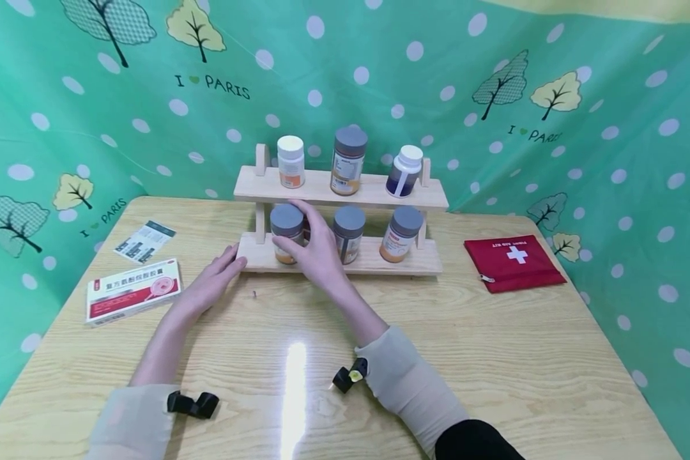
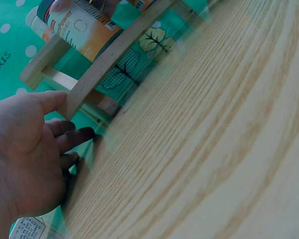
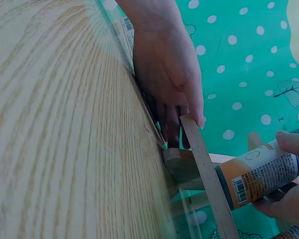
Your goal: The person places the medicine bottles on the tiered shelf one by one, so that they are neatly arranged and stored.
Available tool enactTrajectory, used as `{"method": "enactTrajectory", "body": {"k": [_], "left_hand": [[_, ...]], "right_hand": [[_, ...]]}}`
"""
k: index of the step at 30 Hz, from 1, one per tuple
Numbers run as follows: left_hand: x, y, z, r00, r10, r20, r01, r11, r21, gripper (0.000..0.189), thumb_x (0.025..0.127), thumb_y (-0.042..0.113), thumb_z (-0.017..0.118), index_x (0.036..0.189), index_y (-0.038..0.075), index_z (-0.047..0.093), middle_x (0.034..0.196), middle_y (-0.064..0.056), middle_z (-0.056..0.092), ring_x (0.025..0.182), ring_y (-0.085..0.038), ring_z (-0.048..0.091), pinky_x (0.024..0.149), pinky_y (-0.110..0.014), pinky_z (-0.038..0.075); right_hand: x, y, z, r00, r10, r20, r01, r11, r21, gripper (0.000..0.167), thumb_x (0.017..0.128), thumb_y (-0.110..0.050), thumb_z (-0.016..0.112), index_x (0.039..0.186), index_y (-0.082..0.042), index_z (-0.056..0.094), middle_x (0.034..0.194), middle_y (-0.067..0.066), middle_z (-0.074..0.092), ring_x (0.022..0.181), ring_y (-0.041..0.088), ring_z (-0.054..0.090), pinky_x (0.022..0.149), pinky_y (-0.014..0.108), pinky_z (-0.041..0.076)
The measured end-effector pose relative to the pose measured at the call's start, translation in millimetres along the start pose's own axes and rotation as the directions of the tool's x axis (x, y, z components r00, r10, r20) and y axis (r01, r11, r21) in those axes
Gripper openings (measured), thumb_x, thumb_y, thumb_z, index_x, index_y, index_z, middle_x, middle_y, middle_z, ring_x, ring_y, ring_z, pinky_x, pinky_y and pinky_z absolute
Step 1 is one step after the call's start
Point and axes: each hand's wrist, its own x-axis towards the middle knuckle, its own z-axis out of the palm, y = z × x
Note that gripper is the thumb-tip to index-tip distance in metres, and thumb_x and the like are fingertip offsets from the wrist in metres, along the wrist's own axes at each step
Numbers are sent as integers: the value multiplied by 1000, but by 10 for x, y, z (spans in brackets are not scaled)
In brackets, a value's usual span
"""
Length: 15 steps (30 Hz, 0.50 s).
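A two-tier wooden rack (image 1: 257,257) stands at the back of the table. My right hand (image 1: 324,252) grips a grey-lidded supplement bottle (image 1: 286,221) at the left of the lower tier, thumb and fingers on opposite sides. The right wrist view shows the bottle's orange and white label (image 3: 259,172) and its base at the board. At the rack's lower left corner is my left hand (image 1: 214,281); in the left wrist view its thumb (image 2: 54,101) lies on the board's end, with the other fingers curled below.
Two more grey-lidded bottles (image 1: 349,223) (image 1: 401,234) share the lower tier. The upper tier holds a white bottle (image 1: 291,161), a tall grey-lidded bottle (image 1: 347,160) and a dark-labelled bottle (image 1: 404,171). A medicine box (image 1: 133,289) and blister pack (image 1: 145,241) lie left, a red first aid pouch (image 1: 514,263) right.
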Motion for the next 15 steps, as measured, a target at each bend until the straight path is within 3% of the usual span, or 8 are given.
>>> {"method": "enactTrajectory", "body": {"k": [15], "left_hand": [[22,-29,2,1000,-1,-5,0,1000,-9,79,105,67,34,167,28,5,173,-12,-12,157,-50,-16,123,-75,-7]], "right_hand": [[-20,13,11,1000,5,1,-5,1000,3,73,90,-22,82,153,-25,45,147,7,57,130,23,61,106,36,56]]}}
